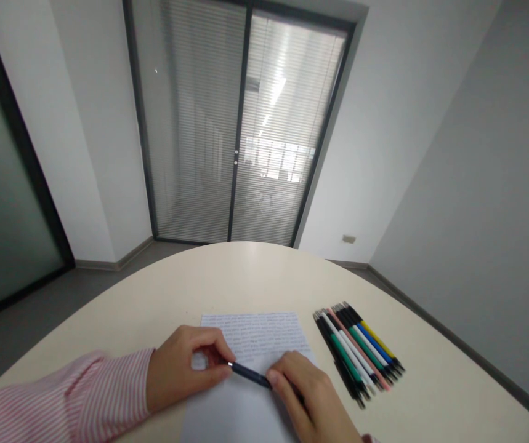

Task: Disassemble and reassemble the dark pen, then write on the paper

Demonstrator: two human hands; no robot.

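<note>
A dark pen is held level between both hands, above a sheet of paper. Thumb and index finger of my left hand pinch its silvery end. My right hand is closed round the other end, which its fingers partly hide. Rows of handwriting fill the upper part of the sheet, while the lower part is blank. To the right of my right hand, several pens lie side by side in a slanted row, with black, white, green, pink, blue and yellow barrels.
The round cream table curves away toward a glass door with blinds. White walls stand on both sides, and a wall socket sits low at the back right.
</note>
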